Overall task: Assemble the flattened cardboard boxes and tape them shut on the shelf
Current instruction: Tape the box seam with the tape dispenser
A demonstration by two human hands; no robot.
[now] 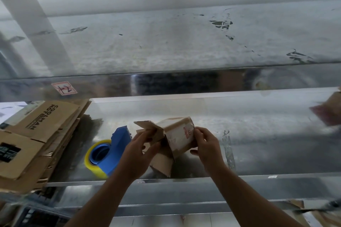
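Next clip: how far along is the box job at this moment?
Done: one small box is opened up into shape. In hand: the left hand grips its open flaps and the right hand pinches its side; the flaps are not closed. Left: taping, since the tape dispenser lies untouched on the shelf, and a stack of flattened boxes waits at the left. No finished box is clearly visible.

We face a metal rack (pixel 184 178). Its upper shelf (pixel 166 42) is scuffed with dark marks, a red-bordered label (pixel 64 88) on its front lip at left. A white post (pixel 36 14) rises at far left. Soft light sheens the lower shelf (pixel 267 134).
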